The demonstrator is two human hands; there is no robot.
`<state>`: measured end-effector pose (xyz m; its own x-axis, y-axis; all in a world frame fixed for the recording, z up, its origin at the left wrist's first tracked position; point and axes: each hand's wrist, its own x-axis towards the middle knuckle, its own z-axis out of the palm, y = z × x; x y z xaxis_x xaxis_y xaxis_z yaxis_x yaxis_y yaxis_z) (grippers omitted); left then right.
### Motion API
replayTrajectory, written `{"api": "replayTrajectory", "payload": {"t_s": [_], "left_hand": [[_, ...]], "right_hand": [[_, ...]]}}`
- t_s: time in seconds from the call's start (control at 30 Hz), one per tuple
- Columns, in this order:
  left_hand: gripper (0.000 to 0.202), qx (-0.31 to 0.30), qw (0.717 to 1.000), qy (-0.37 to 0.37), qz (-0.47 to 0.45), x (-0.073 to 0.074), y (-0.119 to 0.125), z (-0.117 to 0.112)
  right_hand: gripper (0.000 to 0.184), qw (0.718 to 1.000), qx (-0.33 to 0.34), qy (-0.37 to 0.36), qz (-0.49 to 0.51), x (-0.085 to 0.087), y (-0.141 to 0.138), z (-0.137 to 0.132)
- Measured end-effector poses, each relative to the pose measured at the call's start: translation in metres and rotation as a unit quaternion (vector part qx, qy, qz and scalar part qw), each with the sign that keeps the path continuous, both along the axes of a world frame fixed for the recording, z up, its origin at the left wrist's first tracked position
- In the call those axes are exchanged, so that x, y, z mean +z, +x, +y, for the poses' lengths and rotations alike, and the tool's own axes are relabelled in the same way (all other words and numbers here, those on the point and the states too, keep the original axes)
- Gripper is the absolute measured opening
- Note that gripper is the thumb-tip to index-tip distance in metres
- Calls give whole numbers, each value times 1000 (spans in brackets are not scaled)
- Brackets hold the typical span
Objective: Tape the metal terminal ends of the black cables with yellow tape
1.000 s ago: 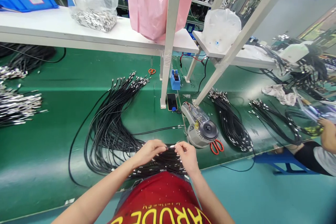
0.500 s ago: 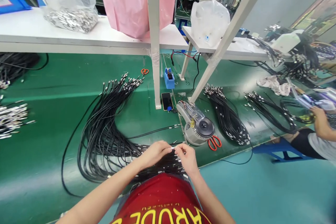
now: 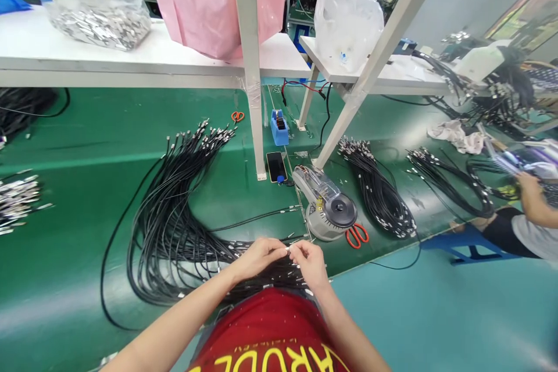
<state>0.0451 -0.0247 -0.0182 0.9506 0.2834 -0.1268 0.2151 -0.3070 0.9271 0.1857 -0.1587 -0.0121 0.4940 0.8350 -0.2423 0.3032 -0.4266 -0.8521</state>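
My left hand [image 3: 263,257] and my right hand [image 3: 310,260] meet near the bench's front edge, fingers pinched on a small whitish cable end [image 3: 288,249]. Fingertips cover most of this piece, so its exact shape is hidden. Beneath and left of my hands lies a large bundle of black cables [image 3: 168,221], curved in a U, with silver and white ends. A few cables [image 3: 257,218] stick out from it toward the tape dispenser. The grey round tape dispenser [image 3: 331,215] stands just beyond my right hand. Red-handled scissors [image 3: 357,236] lie beside it.
A phone [image 3: 276,167], a blue tape holder [image 3: 279,128] and small orange scissors [image 3: 238,117] lie farther back. Shelf posts [image 3: 253,99] rise from the green bench. Another cable bundle [image 3: 379,192] lies right. A co-worker's arm [image 3: 534,200] shows at far right.
The view has shifted slightly, and things on the shelf sit a little higher and farther left. Both hands stay pinched together at nearly the same spot.
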Motion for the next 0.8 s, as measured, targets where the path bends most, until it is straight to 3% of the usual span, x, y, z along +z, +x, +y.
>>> {"api": "replayTrajectory", "payload": {"t_s": [0.1, 0.2, 0.3, 0.4, 0.5, 0.6, 0.8], "left_hand": [[31, 6, 994, 105, 10, -22, 6, 18], [26, 92, 977, 182, 63, -47, 23, 40], [23, 125, 967, 210, 77, -64, 48, 54], [14, 125, 964, 222, 80, -72, 68, 57], [13, 129, 964, 218, 79, -70, 71, 55], [20, 128, 971, 189, 71, -60, 59, 52], [39, 113, 990, 88, 9, -22, 30, 42]], "right_hand": [[27, 993, -7, -102, -51, -12, 10, -14], [23, 989, -53, -118, -65, -21, 23, -27], [13, 992, -105, -67, -32, -24, 34, -26], [26, 983, -180, 21, 37, -26, 40, -12], [47, 952, -271, 93, 110, -29, 40, 7], [59, 915, -336, 142, 175, -30, 37, 25], [53, 853, -389, 204, 281, -22, 40, 55]]}}
